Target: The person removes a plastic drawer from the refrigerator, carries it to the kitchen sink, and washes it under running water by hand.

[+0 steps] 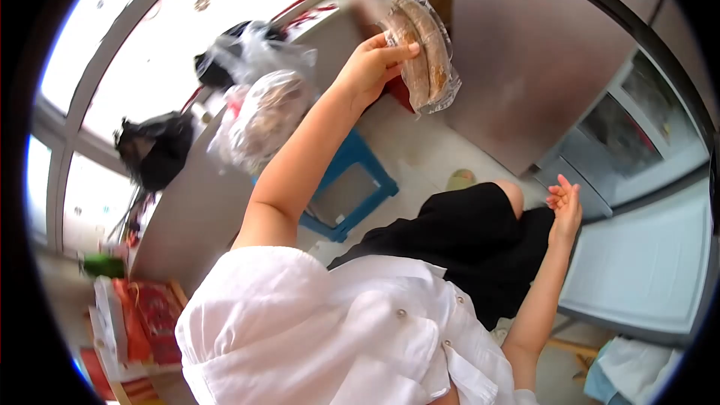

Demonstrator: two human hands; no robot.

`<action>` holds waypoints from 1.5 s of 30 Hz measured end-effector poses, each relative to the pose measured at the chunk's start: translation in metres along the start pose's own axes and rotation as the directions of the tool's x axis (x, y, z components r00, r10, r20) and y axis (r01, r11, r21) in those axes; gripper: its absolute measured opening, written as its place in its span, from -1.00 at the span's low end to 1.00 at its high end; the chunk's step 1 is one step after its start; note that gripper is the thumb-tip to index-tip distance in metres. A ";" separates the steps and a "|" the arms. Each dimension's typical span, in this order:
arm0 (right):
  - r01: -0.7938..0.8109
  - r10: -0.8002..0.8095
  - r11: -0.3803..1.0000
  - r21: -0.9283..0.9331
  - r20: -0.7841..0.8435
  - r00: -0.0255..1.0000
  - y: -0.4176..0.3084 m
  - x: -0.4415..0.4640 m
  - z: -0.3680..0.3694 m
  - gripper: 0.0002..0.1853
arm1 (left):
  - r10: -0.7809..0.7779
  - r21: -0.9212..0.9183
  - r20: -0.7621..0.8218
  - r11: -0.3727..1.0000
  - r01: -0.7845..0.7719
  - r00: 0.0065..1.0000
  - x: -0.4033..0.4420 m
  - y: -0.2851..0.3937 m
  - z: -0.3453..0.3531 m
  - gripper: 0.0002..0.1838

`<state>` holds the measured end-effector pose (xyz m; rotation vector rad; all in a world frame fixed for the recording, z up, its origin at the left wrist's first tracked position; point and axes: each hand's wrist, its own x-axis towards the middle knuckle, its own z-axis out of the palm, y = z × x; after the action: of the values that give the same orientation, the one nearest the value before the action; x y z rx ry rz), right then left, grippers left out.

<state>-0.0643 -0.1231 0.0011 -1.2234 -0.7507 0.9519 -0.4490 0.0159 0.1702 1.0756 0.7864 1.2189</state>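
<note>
My left hand (pixel 371 67) is stretched forward and closed on a clear plastic pack of sausages (pixel 426 41), its thumb lying across the front. Inside the pack are two long, pale brown sausages, side by side and tilted. My right hand (pixel 565 210) is raised on the right with its fingers apart and nothing in it. It is nearest to the open refrigerator (pixel 600 157), whose pale blue inner door panel (pixel 637 277) shows beside my forearm.
A blue plastic stool (pixel 379 180) stands on the tiled floor. Behind it, a stuffed clear bag (pixel 274 109) and a black bag (pixel 156 148) are by the window ledge. A red box (pixel 154 319) sits lower left. White and light blue cloth-like items (pixel 637 371) lie lower right.
</note>
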 end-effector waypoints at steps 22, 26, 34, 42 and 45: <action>-0.159 0.145 0.970 -0.184 -0.088 0.985 0.070 0.085 -0.008 -0.52 | -0.129 0.270 -0.390 0.931 0.247 0.912 -0.105 0.111 -0.228 -0.73; -0.180 0.167 0.965 -0.189 -0.083 0.983 0.072 0.079 -0.013 -0.52 | -0.228 0.133 -0.532 0.928 0.347 0.816 -0.106 0.116 -0.238 -0.65; -0.211 0.198 0.963 -0.166 -0.094 0.976 0.072 0.078 -0.021 -0.51 | 0.072 0.413 -0.582 0.884 0.218 0.810 -0.110 0.157 -0.269 -0.69; -0.204 0.199 0.965 -0.165 -0.050 0.979 0.079 0.082 -0.016 -0.47 | 0.163 0.736 -0.385 0.648 0.196 0.909 -0.098 0.132 -0.294 -0.45; -0.205 0.200 0.962 -0.179 -0.046 0.979 0.080 0.081 -0.013 -0.47 | 0.201 0.792 -0.411 0.562 0.239 0.889 -0.092 0.118 -0.305 -0.40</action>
<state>-0.0333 -0.0498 -0.0820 -1.4934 -0.7120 1.0476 -0.7874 -0.0073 0.1741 1.5365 1.8933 1.0828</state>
